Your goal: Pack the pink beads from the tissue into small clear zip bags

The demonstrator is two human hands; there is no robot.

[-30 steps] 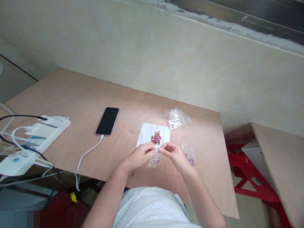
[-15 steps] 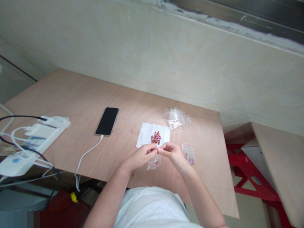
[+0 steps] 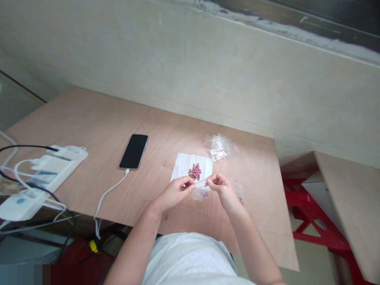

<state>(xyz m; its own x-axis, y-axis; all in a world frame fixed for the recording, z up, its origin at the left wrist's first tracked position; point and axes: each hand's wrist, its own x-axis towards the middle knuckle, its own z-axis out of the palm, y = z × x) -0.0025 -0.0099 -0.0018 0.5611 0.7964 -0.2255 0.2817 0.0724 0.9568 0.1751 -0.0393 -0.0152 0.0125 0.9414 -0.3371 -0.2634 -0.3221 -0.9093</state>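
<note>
A small clear zip bag (image 3: 202, 193) with a red line along its top hangs between my two hands, with pinkish bits inside. My left hand (image 3: 179, 191) pinches the left end of its top edge, and my right hand (image 3: 221, 187) pinches the right end. Just beyond my fingers, a white paper sheet (image 3: 181, 166) lies on the table, bearing a small heap of pink and gold capsule-like pieces (image 3: 195, 171). Partly hidden behind my right hand is another clear zip bag (image 3: 238, 189) with pinkish pieces in it.
Several clear plastic bags (image 3: 221, 147) lie in a pile toward the wall. Left of the paper is a black phone (image 3: 133, 152) on a white cable (image 3: 109, 190). A white power strip (image 3: 44, 178) with cords sits at the table's left. A red stool (image 3: 314, 221) stands to the right.
My hands have moved apart along the bag's top edge, my right hand going rightward. The bag's red top line now shows stretched between them, and the bag hangs farther right.
</note>
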